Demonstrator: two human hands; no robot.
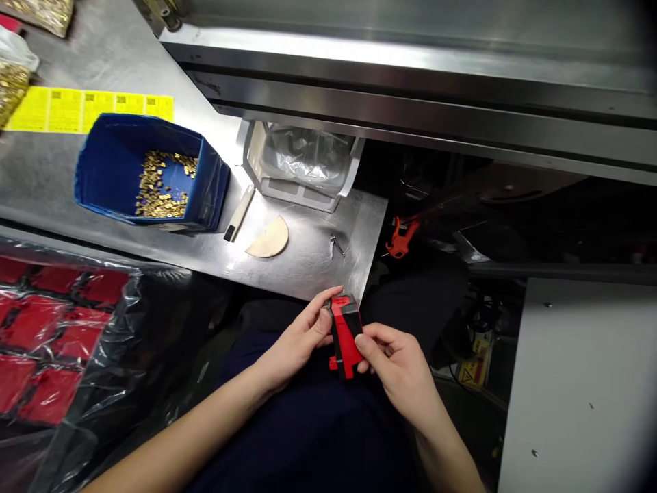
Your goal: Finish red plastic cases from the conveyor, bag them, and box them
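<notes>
Between my two hands is a red and black plastic part (pixel 347 335), held above my lap just off the table's front corner. My left hand (pixel 308 329) grips its upper left side, thumb against the edge. At the lower right, my right hand (pixel 390 356) pinches it with the thumb on the red face. The fingers behind the part are partly hidden. Closest on the metal table (pixel 308 267) are a small metal pin-like piece (pixel 337 245) and a pale half-round disc (pixel 269 238).
A blue bin (pixel 213 185) with small brass pieces stands at left, beside a white-handled knife (pixel 239 216). Behind sits a grey tray (pixel 300 194) with a clear plastic bag. A steel machine beam (pixel 410 96) crosses above. Red parts in plastic wrap (pixel 35 322) lie lower left.
</notes>
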